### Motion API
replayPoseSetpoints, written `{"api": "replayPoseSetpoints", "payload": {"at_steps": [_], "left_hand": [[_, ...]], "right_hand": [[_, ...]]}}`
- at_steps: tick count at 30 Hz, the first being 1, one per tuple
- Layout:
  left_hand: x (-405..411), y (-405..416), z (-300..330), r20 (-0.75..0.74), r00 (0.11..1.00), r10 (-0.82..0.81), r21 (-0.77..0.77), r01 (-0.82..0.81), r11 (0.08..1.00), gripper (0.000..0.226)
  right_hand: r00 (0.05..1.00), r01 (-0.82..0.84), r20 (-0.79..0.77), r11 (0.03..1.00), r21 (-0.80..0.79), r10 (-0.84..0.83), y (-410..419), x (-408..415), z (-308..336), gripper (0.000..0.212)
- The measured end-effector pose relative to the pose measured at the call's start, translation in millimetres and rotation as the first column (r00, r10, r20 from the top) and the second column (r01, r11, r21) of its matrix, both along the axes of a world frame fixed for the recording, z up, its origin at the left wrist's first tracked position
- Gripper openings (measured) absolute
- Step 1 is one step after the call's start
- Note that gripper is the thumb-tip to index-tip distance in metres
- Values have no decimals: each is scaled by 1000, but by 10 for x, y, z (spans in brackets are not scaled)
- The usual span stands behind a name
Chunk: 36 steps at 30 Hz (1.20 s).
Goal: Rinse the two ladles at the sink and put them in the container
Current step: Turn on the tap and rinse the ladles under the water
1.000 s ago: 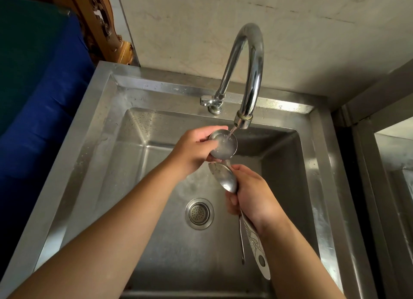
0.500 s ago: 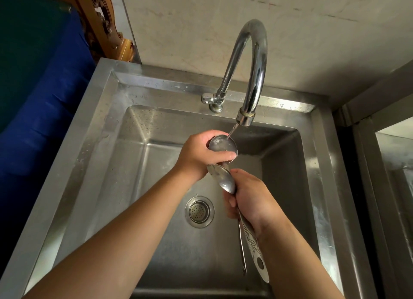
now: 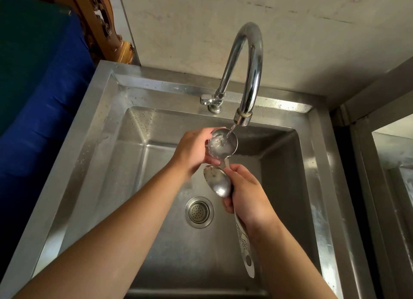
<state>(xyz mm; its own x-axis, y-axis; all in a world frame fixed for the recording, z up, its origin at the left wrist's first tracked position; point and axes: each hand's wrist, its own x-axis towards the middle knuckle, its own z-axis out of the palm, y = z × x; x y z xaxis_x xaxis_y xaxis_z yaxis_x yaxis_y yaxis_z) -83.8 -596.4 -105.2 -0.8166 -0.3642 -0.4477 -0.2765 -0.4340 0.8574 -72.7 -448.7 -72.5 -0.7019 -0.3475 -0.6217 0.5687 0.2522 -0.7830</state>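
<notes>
Two steel ladles are over the steel sink [image 3: 105, 124]. The round ladle [image 3: 223, 144] has its bowl right under the curved tap [image 3: 247, 70], and a thin stream of water runs into it. My left hand [image 3: 193, 152] cups that bowl from the left, fingers on its rim and underside. The second, oval ladle [image 3: 218, 183] lies just below it, bowl up. My right hand [image 3: 247, 195] is closed around both handles; the patterned flat handle [image 3: 244, 249] sticks out below my wrist. No container is in view.
A round drain strainer [image 3: 199, 212] sits in the middle of the basin floor. The tap's small lever [image 3: 206, 99] is at the back rim. A blue cushion [image 3: 38, 110] and carved wooden frame [image 3: 105, 23] stand left; a second steel unit [image 3: 388, 164] right.
My left hand has shifted around the round ladle's bowl, rubbing it under the stream. The view has drifted slightly; my right hand keeps the same grip.
</notes>
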Motion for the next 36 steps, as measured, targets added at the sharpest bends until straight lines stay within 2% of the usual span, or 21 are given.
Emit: {"api": "replayPoseSetpoints", "payload": {"at_steps": [2, 4, 9, 11, 13, 15, 19, 23, 26, 32, 36], "left_hand": [[7, -39, -3, -11, 1000, 1, 43, 0, 999, 34], [8, -92, -5, -51, 999, -1, 18, 2, 1000, 35], [-24, -263, -20, -68, 998, -7, -189, -6, 982, 40], [-40, -320, -30, -37, 999, -16, -326, 3, 946, 43], [-67, -372, -42, 14, 998, -57, -527, 56, 848, 43], [-105, -421, -51, 78, 990, -121, -701, 140, 699, 51], [-189, -526, -73, 133, 969, -208, -888, 210, 409, 61], [-229, -555, -87, 197, 944, -267, -924, 269, 271, 67], [-188, -520, -105, 230, 933, -278, -930, 295, 221, 68], [-120, -495, -124, 267, 919, -290, -922, 332, 201, 70], [-91, -465, -135, 351, 891, -288, -881, 419, 221, 73]], "right_hand": [[1000, 19, -5, 999, -28, -19, 13, 3, -4, 20], [999, 24, -27, 999, -28, -24, 22, -1, -3, 19], [996, 10, -90, 1000, 12, -9, 48, -10, -1, 19], [993, 2, -115, 1000, 21, 1, 46, -5, 11, 17], [991, -8, -134, 1000, 18, 10, 42, 5, 31, 15], [987, -23, -157, 1000, 11, 25, 41, 15, 57, 15], [972, -48, -230, 998, 36, 55, 66, 36, 98, 17], [957, -41, -283, 997, 71, 60, 117, 66, 118, 18], [943, -50, -322, 994, 96, 79, 159, 92, 126, 19], [902, -68, -408, 980, 185, 140, 238, 187, 81, 18], [774, -60, -580, 941, 334, 255, 289, 249, 33, 14]]}}
